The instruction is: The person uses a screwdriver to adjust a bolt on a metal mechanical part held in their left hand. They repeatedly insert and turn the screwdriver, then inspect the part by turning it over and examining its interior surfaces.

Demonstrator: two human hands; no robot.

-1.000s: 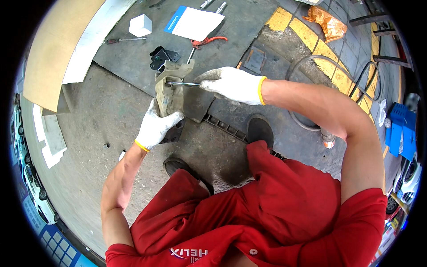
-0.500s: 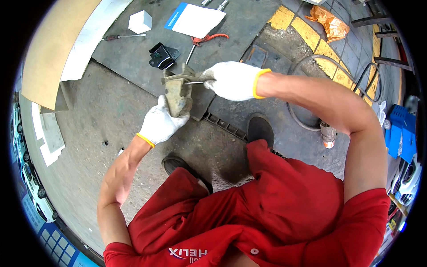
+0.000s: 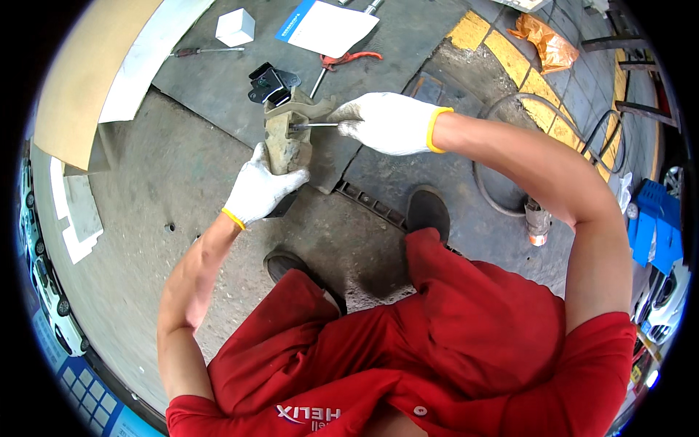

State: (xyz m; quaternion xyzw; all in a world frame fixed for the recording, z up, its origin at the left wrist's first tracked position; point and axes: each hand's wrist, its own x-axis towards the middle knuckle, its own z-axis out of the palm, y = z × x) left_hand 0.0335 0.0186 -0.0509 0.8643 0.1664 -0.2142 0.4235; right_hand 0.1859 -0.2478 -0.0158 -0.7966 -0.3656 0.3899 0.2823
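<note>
A dirty, tan-grey metal bracket [image 3: 290, 149] is held off the floor in front of me. My left hand [image 3: 260, 191], in a white glove with a yellow cuff, grips its lower end with the thumb along the near side. My gloved right hand [image 3: 389, 124] is closed on a thin tool with a metal shaft [image 3: 318, 124]. That shaft points left and its tip meets the bracket's upper part, at a recess. The tool's handle is hidden in my palm, so its kind does not show. Just beyond the bracket, a black metal bracket [image 3: 272, 84] lies on a dark mat.
On the mat lie a screwdriver [image 3: 207, 52], a white box [image 3: 235, 27], a white-and-blue sheet [image 3: 328, 28] and a red-handled tool [image 3: 342, 60]. To the right are a looped hose [image 3: 484, 178], a can [image 3: 537, 222] and an orange plastic bag [image 3: 546, 42]. Cardboard [image 3: 84, 65] stands at left.
The bracket has turned in my left hand, showing its recessed side more. My right hand has shifted slightly right, with more of the tool's shaft in sight.
</note>
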